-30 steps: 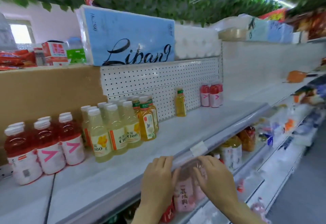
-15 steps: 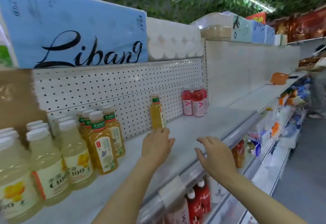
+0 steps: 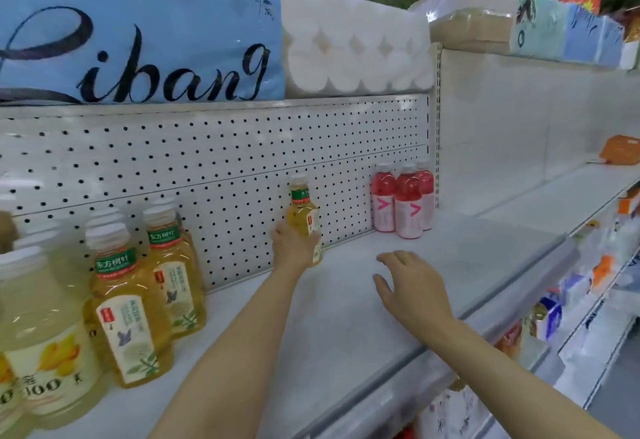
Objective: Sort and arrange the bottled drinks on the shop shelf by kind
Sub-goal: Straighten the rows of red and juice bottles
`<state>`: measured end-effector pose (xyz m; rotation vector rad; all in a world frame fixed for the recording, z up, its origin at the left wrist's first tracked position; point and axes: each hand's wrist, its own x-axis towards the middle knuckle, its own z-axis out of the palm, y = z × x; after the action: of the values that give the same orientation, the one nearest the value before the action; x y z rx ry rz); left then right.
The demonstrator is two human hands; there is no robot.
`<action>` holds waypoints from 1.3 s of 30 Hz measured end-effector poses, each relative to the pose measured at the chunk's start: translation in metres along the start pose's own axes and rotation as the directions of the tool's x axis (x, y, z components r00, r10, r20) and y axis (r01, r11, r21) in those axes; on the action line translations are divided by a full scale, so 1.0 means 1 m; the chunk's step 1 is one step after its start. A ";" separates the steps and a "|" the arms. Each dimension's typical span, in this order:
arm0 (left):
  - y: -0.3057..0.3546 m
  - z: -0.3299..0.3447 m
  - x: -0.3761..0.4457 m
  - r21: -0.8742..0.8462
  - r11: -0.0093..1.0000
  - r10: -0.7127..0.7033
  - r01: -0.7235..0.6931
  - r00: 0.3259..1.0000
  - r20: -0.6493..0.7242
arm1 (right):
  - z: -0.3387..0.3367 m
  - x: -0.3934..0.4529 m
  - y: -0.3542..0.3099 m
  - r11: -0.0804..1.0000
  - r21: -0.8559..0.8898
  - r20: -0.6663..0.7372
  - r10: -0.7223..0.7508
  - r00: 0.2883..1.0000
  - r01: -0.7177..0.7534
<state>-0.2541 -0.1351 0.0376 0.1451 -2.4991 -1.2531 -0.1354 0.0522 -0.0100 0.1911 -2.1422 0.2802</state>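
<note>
White shop shelf (image 3: pixel 346 317) with a perforated back panel (image 3: pixel 242 168) carries the drinks. Left hand (image 3: pixel 291 248) grips a lone yellow tea bottle (image 3: pixel 304 210) standing at the back panel, fingers curled round its lower part. Right hand (image 3: pixel 412 286) hovers over the bare shelf, fingers relaxed and spread, holding nothing. Similar tea bottles (image 3: pixel 138 300) stand in a group at the left (green labels at the neck), and three red bottles (image 3: pixel 403 199) stand at the right corner.
</note>
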 end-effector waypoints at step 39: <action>0.006 -0.024 -0.034 0.128 0.988 -0.008 0.084 0.861 -0.509 | 0.158 0.148 0.159 0.854 0.182 0.139 0.468 0.873 -0.487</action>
<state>-0.2136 -0.1415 0.0467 0.5066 -2.1249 -0.8951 -0.3818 0.1582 0.0081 -0.2234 -2.2230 0.8074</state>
